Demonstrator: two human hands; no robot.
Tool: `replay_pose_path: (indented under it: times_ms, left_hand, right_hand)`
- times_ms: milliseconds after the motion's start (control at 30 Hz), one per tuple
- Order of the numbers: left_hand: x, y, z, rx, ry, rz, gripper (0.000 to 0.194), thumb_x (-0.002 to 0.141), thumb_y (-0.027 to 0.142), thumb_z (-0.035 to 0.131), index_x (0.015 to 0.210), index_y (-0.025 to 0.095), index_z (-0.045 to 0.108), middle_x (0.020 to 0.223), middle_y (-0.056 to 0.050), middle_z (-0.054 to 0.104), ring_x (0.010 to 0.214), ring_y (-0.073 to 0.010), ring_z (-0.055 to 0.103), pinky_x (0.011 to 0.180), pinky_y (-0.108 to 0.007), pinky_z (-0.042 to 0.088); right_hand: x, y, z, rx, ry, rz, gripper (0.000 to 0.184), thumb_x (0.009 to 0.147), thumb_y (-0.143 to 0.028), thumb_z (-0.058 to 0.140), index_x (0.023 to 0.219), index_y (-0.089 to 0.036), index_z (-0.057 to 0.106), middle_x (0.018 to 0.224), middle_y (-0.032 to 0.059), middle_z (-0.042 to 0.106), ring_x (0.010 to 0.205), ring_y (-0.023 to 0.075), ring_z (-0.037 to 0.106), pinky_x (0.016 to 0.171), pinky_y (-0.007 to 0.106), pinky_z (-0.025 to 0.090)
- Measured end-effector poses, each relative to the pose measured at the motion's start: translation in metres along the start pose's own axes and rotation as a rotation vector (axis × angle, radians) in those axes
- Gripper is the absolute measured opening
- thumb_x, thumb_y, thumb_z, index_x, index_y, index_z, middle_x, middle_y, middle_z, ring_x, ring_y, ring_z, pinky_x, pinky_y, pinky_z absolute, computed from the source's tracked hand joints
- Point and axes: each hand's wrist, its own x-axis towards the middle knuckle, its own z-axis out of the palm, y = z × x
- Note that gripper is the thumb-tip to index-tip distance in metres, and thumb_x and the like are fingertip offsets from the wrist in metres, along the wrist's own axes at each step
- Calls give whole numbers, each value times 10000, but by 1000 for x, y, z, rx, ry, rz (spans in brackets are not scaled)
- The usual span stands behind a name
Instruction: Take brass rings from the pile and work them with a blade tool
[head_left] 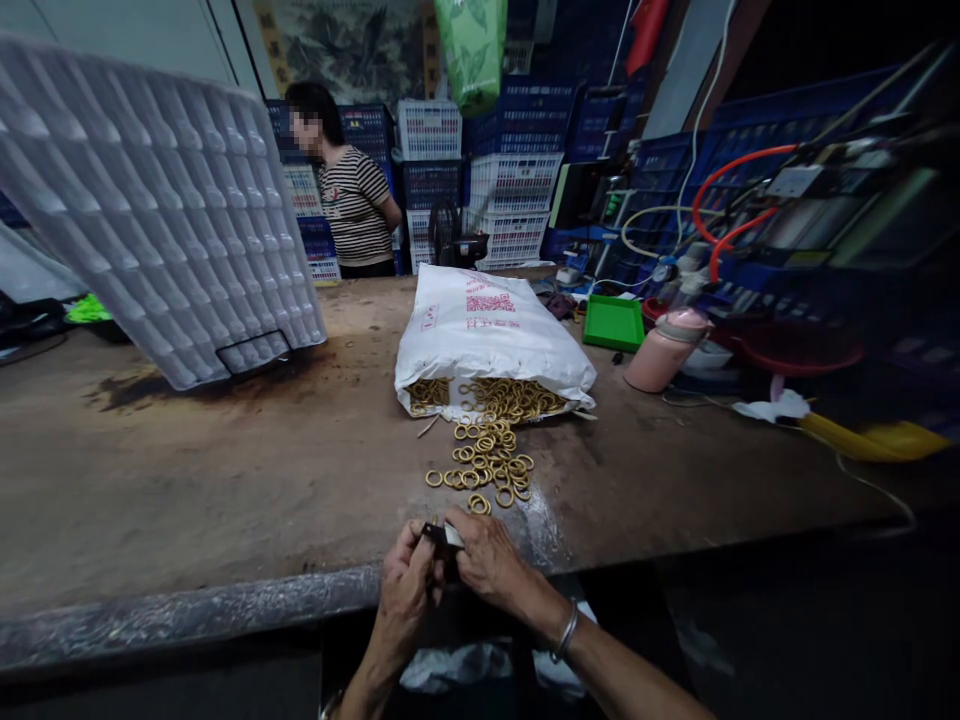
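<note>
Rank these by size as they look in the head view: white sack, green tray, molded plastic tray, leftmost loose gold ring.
1. Molded plastic tray
2. White sack
3. Green tray
4. Leftmost loose gold ring

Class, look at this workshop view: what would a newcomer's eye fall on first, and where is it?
Probably the white sack mid-bench, its open mouth spilling gold-coloured rings toward the near edge. Next, the big ribbed plastic tray standing tilted at the picture's left. Then, below the rings, the left hand and right hand close together at a small dark-and-pale item.
</note>
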Motion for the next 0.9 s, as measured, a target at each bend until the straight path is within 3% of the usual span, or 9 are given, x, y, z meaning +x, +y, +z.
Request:
replay_pose_path:
  times_ms: [300, 533, 633, 733, 900]
  left_hand:
    - [-1, -6, 1, 93, 40, 81, 402, 624, 554, 601, 669, 192, 433, 424, 103, 399, 334, -24, 318, 342, -139, 242]
    - [-1, -8, -9, 59, 95, 10, 439, 583, 562, 631, 759, 196, 465, 514, 74, 518, 329, -28, 351, 317, -143, 272]
    - [-11, -8, -11, 58, 79, 10, 380, 614, 519, 637, 705, 195, 459, 511, 71, 519, 325, -24, 356, 320, -142, 279]
    - [-23, -4, -8, 35, -7, 9, 352, 640, 489, 633, 621, 188, 451, 476, 64, 496, 316, -29, 348, 314, -152, 281]
    - [-16, -3, -13, -128, -21, -159, 414, 575, 546, 659, 639, 152, 553, 414, 46, 471, 325, -49, 361, 312, -161, 254]
  right_hand:
    - [3, -4, -8, -49, -72, 16, 280, 693, -112, 379, 923, -190, 517, 722, 41, 604, 648, 159, 535, 537, 244, 250]
    - [6, -8, -2, -128, -99, 63, 301, 687, -123, 403, 959, -173, 519, 771, 72, 612, 685, 186, 547, 567, 257, 278]
    - [9, -4, 2, -130, -55, 55, 299, 705, -130, 410, 988, -155, 500, 804, 90, 605, 735, 202, 540, 599, 267, 297]
    - [17, 0, -1, -147, 3, 97, 304, 706, -117, 415, 1002, -126, 484, 799, 98, 602, 718, 198, 536, 615, 277, 307]
    - [39, -8, -12, -193, 111, 131, 348, 691, -116, 444, 1031, -180, 479, 964, 87, 572, 793, 205, 545, 666, 295, 348]
